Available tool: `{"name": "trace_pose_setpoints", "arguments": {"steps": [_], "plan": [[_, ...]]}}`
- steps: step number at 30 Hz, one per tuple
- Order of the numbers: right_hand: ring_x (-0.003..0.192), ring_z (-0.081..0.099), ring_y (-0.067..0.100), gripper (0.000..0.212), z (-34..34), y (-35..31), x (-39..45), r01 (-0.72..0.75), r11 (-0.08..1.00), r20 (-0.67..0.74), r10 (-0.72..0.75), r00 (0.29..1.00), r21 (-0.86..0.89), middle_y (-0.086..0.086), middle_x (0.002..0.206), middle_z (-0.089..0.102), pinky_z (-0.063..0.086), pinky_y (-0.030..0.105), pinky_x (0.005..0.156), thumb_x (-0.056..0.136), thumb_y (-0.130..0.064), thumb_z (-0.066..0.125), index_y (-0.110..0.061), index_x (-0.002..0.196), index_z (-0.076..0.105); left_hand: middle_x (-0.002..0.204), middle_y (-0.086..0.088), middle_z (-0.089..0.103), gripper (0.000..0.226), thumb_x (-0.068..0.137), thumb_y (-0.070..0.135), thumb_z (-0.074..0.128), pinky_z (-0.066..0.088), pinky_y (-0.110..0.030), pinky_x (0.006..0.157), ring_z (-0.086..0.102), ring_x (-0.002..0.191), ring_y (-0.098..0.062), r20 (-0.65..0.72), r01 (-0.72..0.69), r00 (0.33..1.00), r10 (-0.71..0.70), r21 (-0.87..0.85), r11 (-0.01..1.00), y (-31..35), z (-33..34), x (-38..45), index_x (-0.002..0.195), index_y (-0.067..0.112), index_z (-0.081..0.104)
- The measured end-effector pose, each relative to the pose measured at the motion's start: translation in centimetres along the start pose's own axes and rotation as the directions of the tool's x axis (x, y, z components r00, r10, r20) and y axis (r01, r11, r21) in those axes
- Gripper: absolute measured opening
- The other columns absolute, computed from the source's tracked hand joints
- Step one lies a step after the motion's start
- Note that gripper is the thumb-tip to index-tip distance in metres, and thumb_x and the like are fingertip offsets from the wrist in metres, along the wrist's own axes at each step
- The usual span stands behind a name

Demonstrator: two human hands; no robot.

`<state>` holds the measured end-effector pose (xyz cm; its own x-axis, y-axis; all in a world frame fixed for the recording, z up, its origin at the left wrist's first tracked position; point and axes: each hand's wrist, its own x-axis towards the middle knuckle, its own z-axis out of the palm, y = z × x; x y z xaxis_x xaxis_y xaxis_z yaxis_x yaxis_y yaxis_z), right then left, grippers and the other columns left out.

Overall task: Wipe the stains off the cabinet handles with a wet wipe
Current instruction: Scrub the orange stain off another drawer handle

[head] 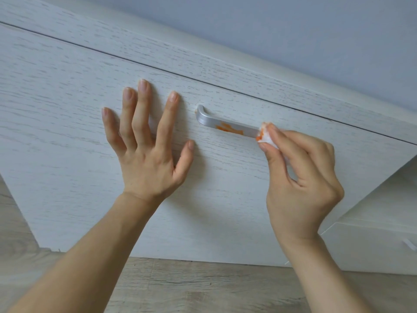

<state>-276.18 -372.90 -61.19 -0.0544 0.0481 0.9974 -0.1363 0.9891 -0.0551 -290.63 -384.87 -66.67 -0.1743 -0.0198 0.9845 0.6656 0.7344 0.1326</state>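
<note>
Wet wipe (266, 137) is pinched in the right hand's (302, 177) fingers (279, 141) at the handle's (228, 125) right end. Orange stain (229, 129) lies leftward along its long axis, mid-bar. Left hand (146, 141) presses spread fingers flat on the cabinet front (67, 98) beyond the handle's left end.

There is only one view, from a camera worn on the person's head, and it looks forward and down at close range onto a white cabinet front (67, 136). The picture is tilted, so the cabinet's top edge runs down toward the right. The wooden floor (180, 288) lies along the bottom, and both forearms enter from the lower edge.
</note>
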Motion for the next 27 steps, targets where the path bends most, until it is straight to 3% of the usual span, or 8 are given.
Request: {"name": "trace_pose_setpoints", "arguments": {"steps": [5,11,15,19,27], "plan": [[0.076,0.06,0.027,0.011,-0.1,0.4,0.3,0.122,0.989,0.051,-0.118,0.992,-0.078,0.004,0.089,0.067,0.043,0.016,0.085,0.085,-0.006,0.07,-0.001,0.095,0.071,0.145,-0.018,0.021,0.061,0.093,0.045,0.039,0.002,-0.047,0.115,0.018,0.136,-0.038,-0.012,0.003,1.0,-0.003,0.003,1.0,0.0,0.1,0.1,0.145,0.014,0.032],[0.078,0.061,0.023,0.008,0.3,0.6,0.9,0.226,0.968,0.057,-0.221,0.974,-0.106,-0.003,0.093,0.068,0.053,0.036,0.071,0.086,-0.011,0.071,-0.007,0.092,0.074,0.145,-0.019,0.026,0.062,0.093,0.046,0.038,0.0,-0.046,0.115,0.013,0.138,-0.036,-0.021,0.001,1.0,-0.001,0.002,1.0,0.0,0.3,0.0,0.146,0.014,0.031],[0.078,0.058,0.017,0.007,1.1,0.4,1.0,0.293,0.953,0.053,-0.289,0.956,-0.082,-0.001,0.089,0.072,0.051,0.036,0.066,0.086,-0.011,0.071,-0.009,0.091,0.075,0.144,-0.022,0.027,0.062,0.092,0.045,0.038,0.001,-0.047,0.115,0.017,0.137,-0.038,-0.023,-0.002,1.0,0.003,0.025,1.0,0.0,0.5,0.0,0.146,0.014,0.031],[0.077,0.056,0.018,0.005,0.5,0.7,0.6,0.247,0.962,0.031,-0.245,0.969,-0.119,-0.001,0.091,0.069,0.053,0.038,0.065,0.084,-0.009,0.073,-0.007,0.088,0.075,0.145,-0.02,0.027,0.062,0.093,0.046,0.037,0.003,-0.048,0.115,0.019,0.136,-0.038,-0.024,0.007,1.0,-0.007,0.025,1.0,0.2,0.5,-0.1,0.146,0.014,0.032],[0.084,0.06,0.021,0.011,-0.4,0.5,0.5,0.171,0.981,0.093,-0.163,0.982,-0.087,-0.003,0.096,0.066,0.047,0.031,0.08,0.087,-0.009,0.069,-0.005,0.097,0.071,0.145,-0.018,0.023,0.062,0.092,0.044,0.04,0.002,-0.049,0.115,0.02,0.135,-0.04,-0.013,0.03,0.999,-0.03,0.001,1.0,0.7,0.3,0.0,0.145,0.013,0.031]]}}
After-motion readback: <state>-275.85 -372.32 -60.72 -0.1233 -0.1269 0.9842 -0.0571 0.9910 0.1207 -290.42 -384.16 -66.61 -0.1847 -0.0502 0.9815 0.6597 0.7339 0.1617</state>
